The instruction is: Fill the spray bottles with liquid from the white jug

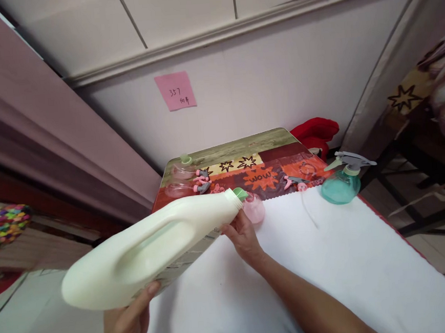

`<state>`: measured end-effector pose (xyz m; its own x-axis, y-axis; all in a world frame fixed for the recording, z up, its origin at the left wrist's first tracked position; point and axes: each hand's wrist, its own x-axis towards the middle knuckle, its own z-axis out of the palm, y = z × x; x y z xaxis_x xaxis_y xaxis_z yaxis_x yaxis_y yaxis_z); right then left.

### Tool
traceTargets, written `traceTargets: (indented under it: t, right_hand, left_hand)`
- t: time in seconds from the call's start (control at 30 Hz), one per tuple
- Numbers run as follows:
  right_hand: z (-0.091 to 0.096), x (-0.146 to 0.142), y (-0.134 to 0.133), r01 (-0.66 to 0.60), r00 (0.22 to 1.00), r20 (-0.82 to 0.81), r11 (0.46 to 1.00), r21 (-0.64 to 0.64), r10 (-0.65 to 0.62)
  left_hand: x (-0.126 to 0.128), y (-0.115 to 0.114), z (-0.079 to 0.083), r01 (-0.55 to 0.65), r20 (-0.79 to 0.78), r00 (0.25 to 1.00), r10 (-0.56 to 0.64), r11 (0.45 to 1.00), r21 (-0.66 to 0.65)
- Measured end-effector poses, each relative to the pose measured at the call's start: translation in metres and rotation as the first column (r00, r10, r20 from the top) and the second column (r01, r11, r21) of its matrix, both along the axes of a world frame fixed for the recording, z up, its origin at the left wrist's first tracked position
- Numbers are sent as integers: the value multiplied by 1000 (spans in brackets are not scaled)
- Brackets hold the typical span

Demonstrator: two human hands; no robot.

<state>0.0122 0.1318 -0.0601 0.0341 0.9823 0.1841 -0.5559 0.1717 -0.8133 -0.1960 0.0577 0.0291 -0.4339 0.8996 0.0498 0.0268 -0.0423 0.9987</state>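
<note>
Both hands support a large, cream-white plastic jug (166, 237), held tilted above the left part of the white-covered surface (330, 265). Our left hand (128, 317) has its grip closed around the underside of the jug's base end. Our right hand (247, 236) has its grip closed at the threaded neck, with the thumb along the underside.

The jug's cap is off. Its green plastic spout (240, 193) points at a small, round, translucent pink bottle (255, 211); we cannot tell whether they touch or whether liquid is flowing.

Status, as we judge it: the transfer is in hand and not complete. The pink bottle is without its sprayer; a pink-and-grey trigger head (295, 181) with its tube lies apart, to the right. The round teal bottle (340, 188) holds its grey trigger sprayer (353, 160) and appears assembled. Two clear, pink-tinted bottles (178, 189) at the far left appear unfilled. The jug's remaining level is not visible.
</note>
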Motion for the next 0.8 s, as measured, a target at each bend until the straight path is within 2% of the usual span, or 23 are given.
traceTargets:
  t: [0.13, 0.2, 0.27, 0.33, 0.4, 0.47, 0.53, 0.63, 0.73, 0.8]
  right_hand:
    - [6, -2, -7, 51, 998, 29, 999, 0, -51]
    - [10, -3, -11, 8, 1000, 25, 1000, -25, -7]
    - [16, -4, -16, -95, 995, 18, 995, -27, 95]
    - [25, -3, -20, -170, 985, 38, 985, -9, 170]
    - [34, 0, -22, -159, 983, 93, 987, 5, 158]
    - [43, 5, -23, -105, 981, 165, 994, 7, 103]
    - [50, 9, -23, -64, 967, 246, 998, 9, 60]
    - [60, 12, -25, -81, 914, 403, 995, 50, 54]
    - [70, 10, -31, -180, 819, 570, 975, 132, 74]
    - [77, 6, -35, -245, 769, 635, 952, 182, 77]
  left_hand:
    - [2, -11, -49, -84, 210, 974, 88, 996, -29]
    - [10, -20, -74, -111, 339, 933, 122, 992, -53]
    - [20, -28, -93, -33, 465, 884, 53, 998, -50]
    - [29, -34, -105, 77, 541, 839, -58, 997, -13]
    - [32, -39, -111, 155, 535, 834, -130, 988, -1]
    - [29, -42, -111, 169, 496, 857, -140, 986, -13]
    - [20, -45, -107, 119, 444, 891, -96, 993, -23]
    - [1, -46, -89, 58, 232, 971, -61, 998, 20]
    - [-12, -46, -64, 177, -76, 982, -174, 984, 31]
    - [-14, -47, -50, 229, -77, 970, -229, 973, -19]
